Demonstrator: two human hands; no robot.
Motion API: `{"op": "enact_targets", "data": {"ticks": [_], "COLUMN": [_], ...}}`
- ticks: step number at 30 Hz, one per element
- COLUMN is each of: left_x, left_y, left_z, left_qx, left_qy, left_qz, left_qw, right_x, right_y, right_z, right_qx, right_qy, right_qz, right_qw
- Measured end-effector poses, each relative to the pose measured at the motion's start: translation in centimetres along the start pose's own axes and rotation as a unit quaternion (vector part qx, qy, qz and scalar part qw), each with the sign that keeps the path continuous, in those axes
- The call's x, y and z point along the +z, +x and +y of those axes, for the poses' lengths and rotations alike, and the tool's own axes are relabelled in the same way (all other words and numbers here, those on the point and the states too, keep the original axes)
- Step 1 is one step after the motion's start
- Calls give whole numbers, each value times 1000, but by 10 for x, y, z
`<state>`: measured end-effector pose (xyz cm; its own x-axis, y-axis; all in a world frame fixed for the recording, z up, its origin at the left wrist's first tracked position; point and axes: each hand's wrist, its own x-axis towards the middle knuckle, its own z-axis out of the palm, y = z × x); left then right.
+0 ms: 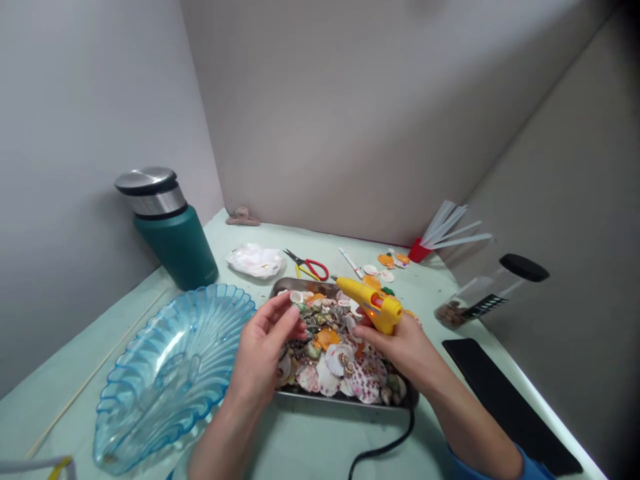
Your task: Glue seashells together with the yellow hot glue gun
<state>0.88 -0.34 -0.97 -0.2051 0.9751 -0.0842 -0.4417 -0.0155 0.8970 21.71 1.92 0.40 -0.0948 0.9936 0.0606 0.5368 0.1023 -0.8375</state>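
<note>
My right hand point(407, 343) is wrapped round the handle of a yellow hot glue gun point(367, 299), whose dark nozzle points up and left over the back rim of a metal tray point(345, 402). My left hand point(263, 340) hovers over the tray's left side. Its thumb and forefinger are drawn together at a small whitish shell point(297, 297), which they appear to pinch. Heaped in the tray are many seashells point(340, 360), white, speckled, greenish and orange. A black cord point(383, 450) runs from under the tray's right front corner toward me.
A blue scalloped glass dish point(170, 387) and a green bottle point(175, 240) stand left. Behind the tray lie a white crumpled packet point(256, 261), scissors point(310, 267) and loose shells point(387, 275). Glue sticks stand in a red cup point(420, 251); a jar point(480, 300) and black phone-like slab point(505, 400) are right.
</note>
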Motion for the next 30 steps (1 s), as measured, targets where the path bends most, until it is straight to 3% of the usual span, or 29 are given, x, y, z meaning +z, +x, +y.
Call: {"op": "enact_targets", "data": {"ticks": [7, 13, 19, 24, 30], "left_x": [-4, -8, -12, -9, -5], "left_y": [3, 9, 13, 12, 5], "left_z": [-6, -6, -9, -8, -7], "left_qx": [-13, 4, 32, 48, 21], "left_qy": [45, 93, 63, 55, 66], "left_qz": [-27, 6, 26, 37, 13], "left_qw": [999, 996, 997, 997, 997], "right_x": [-6, -7, -11, 3, 18], "right_y": [-4, -8, -5, 2, 7], "right_z": [12, 17, 19, 10, 6], "right_qx": [-5, -30, -39, -31, -15], "right_qy": [-1, -66, -114, -131, -117], "right_qz": [31, -17, 37, 43, 69], "right_qw": [1000, 997, 992, 990, 991]}}
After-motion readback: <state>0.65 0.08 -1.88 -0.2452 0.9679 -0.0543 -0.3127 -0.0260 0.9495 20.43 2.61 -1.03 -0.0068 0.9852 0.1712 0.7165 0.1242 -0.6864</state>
